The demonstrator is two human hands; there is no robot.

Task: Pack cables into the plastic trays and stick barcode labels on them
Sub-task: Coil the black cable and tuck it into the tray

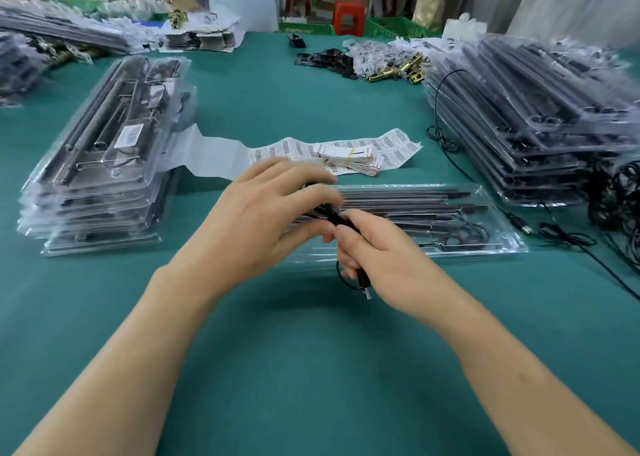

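Two bare forearms come in at 7 o'clock and 5 o'clock, uncovered to the frame edge. The left grip (263, 209) and right grip (377, 258) are ungloved, with slender fingers and short, plain nails.

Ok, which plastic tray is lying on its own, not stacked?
The tray just beyond the left hand and right hand, alone on the green table; the others sit in the left stack and right stack.

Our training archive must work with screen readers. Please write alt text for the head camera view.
The left hand and right hand grip a black cable over a clear tray on a green table. Barcode labels lie behind it, between a left stack and a right stack of trays.
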